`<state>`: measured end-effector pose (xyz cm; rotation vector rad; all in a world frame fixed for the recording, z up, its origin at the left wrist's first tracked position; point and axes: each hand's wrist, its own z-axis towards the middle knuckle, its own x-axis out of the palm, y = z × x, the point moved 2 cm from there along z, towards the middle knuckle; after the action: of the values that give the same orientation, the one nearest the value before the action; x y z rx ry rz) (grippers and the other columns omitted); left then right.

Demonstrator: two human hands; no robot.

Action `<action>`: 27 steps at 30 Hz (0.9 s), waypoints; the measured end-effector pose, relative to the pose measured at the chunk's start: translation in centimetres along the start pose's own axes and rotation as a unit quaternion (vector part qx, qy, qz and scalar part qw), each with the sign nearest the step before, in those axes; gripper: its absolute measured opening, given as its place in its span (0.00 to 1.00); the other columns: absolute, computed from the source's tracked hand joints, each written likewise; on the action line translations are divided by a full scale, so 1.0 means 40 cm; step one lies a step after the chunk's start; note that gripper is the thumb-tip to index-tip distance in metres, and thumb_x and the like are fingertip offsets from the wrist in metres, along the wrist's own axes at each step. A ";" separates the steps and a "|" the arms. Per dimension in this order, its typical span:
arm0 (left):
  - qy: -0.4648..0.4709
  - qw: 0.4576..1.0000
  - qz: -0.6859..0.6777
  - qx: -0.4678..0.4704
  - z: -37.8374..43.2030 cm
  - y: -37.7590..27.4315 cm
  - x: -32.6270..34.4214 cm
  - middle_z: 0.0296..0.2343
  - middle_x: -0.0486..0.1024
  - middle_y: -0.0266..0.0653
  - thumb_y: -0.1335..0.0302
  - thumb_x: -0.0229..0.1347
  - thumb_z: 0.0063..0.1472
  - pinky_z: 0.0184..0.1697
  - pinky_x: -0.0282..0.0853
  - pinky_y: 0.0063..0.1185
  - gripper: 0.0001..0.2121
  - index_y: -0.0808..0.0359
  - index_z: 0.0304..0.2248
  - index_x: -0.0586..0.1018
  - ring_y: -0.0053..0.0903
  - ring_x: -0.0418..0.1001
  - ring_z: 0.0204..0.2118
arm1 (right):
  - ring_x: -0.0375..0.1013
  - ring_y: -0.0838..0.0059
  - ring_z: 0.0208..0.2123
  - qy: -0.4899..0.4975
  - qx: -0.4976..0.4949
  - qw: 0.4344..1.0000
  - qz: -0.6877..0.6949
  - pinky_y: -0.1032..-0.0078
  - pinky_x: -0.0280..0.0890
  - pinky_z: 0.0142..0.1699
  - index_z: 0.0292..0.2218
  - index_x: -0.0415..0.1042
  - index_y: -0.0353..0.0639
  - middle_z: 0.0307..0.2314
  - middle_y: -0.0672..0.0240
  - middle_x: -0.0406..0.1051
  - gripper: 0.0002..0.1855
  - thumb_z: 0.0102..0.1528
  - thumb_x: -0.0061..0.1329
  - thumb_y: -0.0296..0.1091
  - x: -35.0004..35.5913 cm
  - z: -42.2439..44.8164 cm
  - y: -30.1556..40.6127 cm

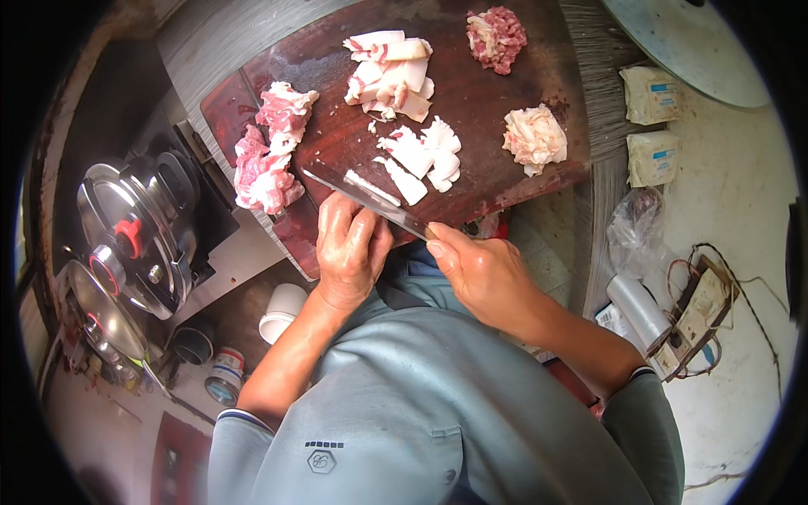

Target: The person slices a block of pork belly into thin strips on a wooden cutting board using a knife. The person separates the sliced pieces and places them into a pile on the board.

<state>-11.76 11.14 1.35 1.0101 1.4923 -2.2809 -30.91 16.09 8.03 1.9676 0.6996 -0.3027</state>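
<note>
My right hand [489, 271] grips the handle of a kitchen knife [379, 203]. Its long blade points to the upper left over the near edge of a dark wooden cutting board [480, 145]. My left hand [353, 243] is curled right beside the blade, knuckles towards it; whatever lies under its fingers is hidden. Just beyond the blade lies a thin strip of white fat [372, 187]. Farther off are slices of fat [426, 154] and a larger pile of pale fat slabs [391, 76]. Chunks of raw pink meat [271, 151] sit at the left.
Minced red meat [497, 40] and chopped fat [535, 140] form two heaps on the board's right. A pressure cooker [136, 237] and a pan [107, 309] stand at left. On the right are white packets [651, 158], a plastic-film roll [639, 314] and a wired power strip [694, 315].
</note>
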 end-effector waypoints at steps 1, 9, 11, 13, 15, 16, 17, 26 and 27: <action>-0.004 1.000 0.000 0.002 0.002 -0.001 0.001 0.36 0.74 0.47 0.87 0.63 0.47 0.45 0.71 0.36 0.14 0.71 0.35 0.78 0.47 0.75 0.39 | 0.74 0.39 0.23 -0.006 -0.007 1.000 -0.003 0.46 0.66 0.29 0.39 0.69 0.40 0.19 0.49 0.73 0.14 0.70 0.44 0.42 0.008 0.008 -0.003; -0.007 1.000 -0.010 0.017 -0.008 0.003 0.010 0.36 0.75 0.47 0.87 0.64 0.47 0.44 0.72 0.36 0.15 0.70 0.36 0.78 0.46 0.75 0.40 | 0.75 0.39 0.24 -0.036 -0.028 0.999 -0.003 0.43 0.67 0.29 0.37 0.68 0.41 0.18 0.47 0.73 0.15 0.70 0.44 0.43 0.067 0.062 -0.013; -0.017 1.000 -0.007 0.025 -0.019 0.000 0.019 0.36 0.75 0.47 0.87 0.64 0.47 0.44 0.72 0.36 0.15 0.70 0.36 0.78 0.46 0.75 0.40 | 0.76 0.39 0.24 -0.040 -0.029 0.999 -0.012 0.44 0.67 0.29 0.37 0.68 0.41 0.19 0.47 0.73 0.14 0.69 0.44 0.44 0.068 0.059 -0.014; -0.001 1.000 0.001 0.025 -0.021 -0.002 0.017 0.37 0.75 0.47 0.87 0.65 0.47 0.44 0.72 0.37 0.16 0.70 0.36 0.77 0.46 0.75 0.41 | 0.77 0.43 0.26 -0.035 -0.018 0.999 -0.016 0.50 0.70 0.31 0.45 0.73 0.38 0.23 0.47 0.75 0.15 0.69 0.47 0.42 0.070 0.043 -0.017; -0.001 1.000 0.016 0.026 -0.025 -0.002 0.020 0.37 0.75 0.47 0.88 0.65 0.47 0.45 0.72 0.37 0.15 0.70 0.36 0.76 0.45 0.75 0.41 | 0.79 0.45 0.27 -0.027 -0.001 0.999 -0.031 0.53 0.71 0.32 0.50 0.75 0.37 0.24 0.47 0.76 0.18 0.68 0.48 0.41 0.068 0.020 -0.021; -0.009 0.999 0.020 0.031 -0.031 0.004 0.023 0.37 0.75 0.46 0.88 0.65 0.47 0.45 0.72 0.36 0.16 0.69 0.37 0.77 0.45 0.75 0.41 | 0.79 0.46 0.27 -0.021 0.014 0.999 -0.045 0.53 0.71 0.32 0.50 0.75 0.37 0.25 0.47 0.76 0.18 0.68 0.48 0.41 0.057 -0.003 -0.027; -0.015 0.999 0.020 0.029 -0.029 0.002 0.022 0.38 0.75 0.46 0.88 0.65 0.47 0.45 0.72 0.36 0.16 0.69 0.37 0.77 0.45 0.75 0.41 | 0.79 0.46 0.27 -0.015 0.028 0.998 -0.059 0.53 0.71 0.32 0.51 0.75 0.37 0.25 0.47 0.77 0.18 0.68 0.48 0.41 0.046 -0.025 -0.036; -0.003 0.998 0.035 0.054 -0.031 -0.003 0.003 0.38 0.74 0.46 0.86 0.65 0.48 0.46 0.72 0.35 0.15 0.70 0.38 0.80 0.42 0.75 0.42 | 0.79 0.45 0.27 -0.060 0.020 0.998 0.030 0.54 0.72 0.32 0.49 0.76 0.33 0.25 0.48 0.77 0.19 0.69 0.47 0.42 -0.007 -0.038 -0.026; -0.002 0.998 0.037 0.052 -0.030 -0.006 0.001 0.39 0.74 0.46 0.86 0.65 0.48 0.46 0.72 0.36 0.15 0.71 0.38 0.80 0.43 0.75 0.42 | 0.79 0.45 0.27 -0.063 -0.001 0.998 0.020 0.54 0.72 0.32 0.49 0.75 0.33 0.26 0.48 0.78 0.19 0.69 0.47 0.41 0.000 -0.044 -0.026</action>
<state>-11.42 12.30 1.19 1.0699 1.3241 -2.3282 -31.67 17.98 8.13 1.9398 0.5780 -0.3973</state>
